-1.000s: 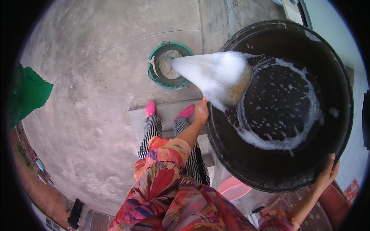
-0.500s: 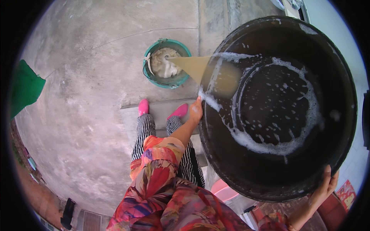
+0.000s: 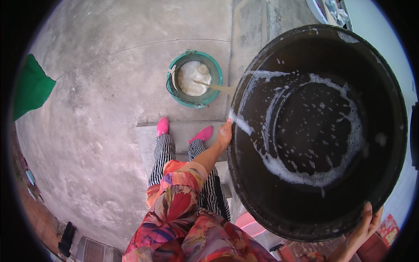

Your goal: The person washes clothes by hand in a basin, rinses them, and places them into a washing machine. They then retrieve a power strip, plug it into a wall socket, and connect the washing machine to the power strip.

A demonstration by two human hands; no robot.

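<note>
The wide black tub [image 3: 301, 214] lies tilted between the person's two hands, its left rim held by the left hand [image 3: 224, 133] and its near right rim held by the right hand [image 3: 366, 225], while the green bucket [image 3: 217, 72] stands on the floor ahead and to the left of the left hand. From the edge just beyond the left hand's grip, a thin murky stream [image 3: 221, 89] falls into the bucket, where a broad foamy sheet poured a second ago.

A top [image 3: 180, 207] patterned in red, orange and purple is worn with black-and-white striped trousers [image 3: 163, 156] and pink shoes [image 3: 163, 126].
</note>
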